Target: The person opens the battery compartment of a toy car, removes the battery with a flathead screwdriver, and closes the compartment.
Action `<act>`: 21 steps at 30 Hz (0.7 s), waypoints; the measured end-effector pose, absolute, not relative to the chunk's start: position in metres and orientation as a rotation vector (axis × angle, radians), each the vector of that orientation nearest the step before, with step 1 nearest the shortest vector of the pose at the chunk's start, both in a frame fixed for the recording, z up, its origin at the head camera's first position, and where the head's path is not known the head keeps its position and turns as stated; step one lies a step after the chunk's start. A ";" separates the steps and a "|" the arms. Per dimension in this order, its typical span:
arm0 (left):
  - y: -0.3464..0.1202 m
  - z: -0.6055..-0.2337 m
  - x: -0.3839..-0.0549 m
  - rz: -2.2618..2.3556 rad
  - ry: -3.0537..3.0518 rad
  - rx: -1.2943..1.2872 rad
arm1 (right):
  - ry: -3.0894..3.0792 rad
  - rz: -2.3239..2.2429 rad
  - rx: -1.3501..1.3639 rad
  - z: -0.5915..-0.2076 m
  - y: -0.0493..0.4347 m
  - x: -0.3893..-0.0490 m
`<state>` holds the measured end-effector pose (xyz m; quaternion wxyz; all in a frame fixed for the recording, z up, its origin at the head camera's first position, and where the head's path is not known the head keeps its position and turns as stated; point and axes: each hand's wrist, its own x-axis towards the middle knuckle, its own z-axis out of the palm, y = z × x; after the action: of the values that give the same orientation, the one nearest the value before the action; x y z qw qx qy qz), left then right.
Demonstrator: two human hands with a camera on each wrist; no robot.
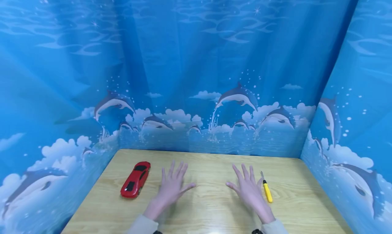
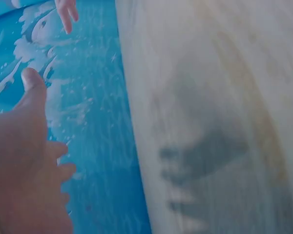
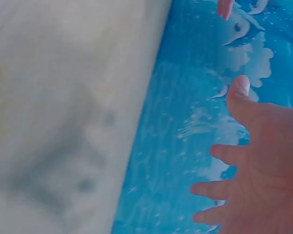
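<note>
My left hand (image 1: 172,185) hovers palm down over the table with its fingers spread, holding nothing. To its left lies a red toy car (image 1: 136,180) with black windows. My right hand (image 1: 247,189) is likewise spread above the table, with nothing in its grasp. Just right of it lies a small tool with a yellow handle (image 1: 267,192) and a thin metal shaft; in the head view the right little finger overlaps it near the shaft. Both wrist views show straight, parted fingers, and shadows of the hands fall on the wood.
The light wooden table (image 1: 211,206) is bordered at the back and both sides by a blue curtain (image 1: 190,74) printed with dolphins and clouds. The table's back edge meets the curtain just beyond the car and the tool.
</note>
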<state>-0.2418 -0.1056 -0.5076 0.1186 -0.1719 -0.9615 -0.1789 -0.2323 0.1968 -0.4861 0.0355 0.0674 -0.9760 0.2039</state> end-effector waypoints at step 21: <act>-0.235 -0.481 -0.244 -0.833 -2.612 -0.234 | -2.592 0.725 0.808 -0.451 0.041 -0.257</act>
<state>-0.2439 -0.2353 -0.4808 0.1936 -0.0833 -0.9313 -0.2971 -0.2573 0.0409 -0.4512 0.1650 0.2837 -0.9097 0.2545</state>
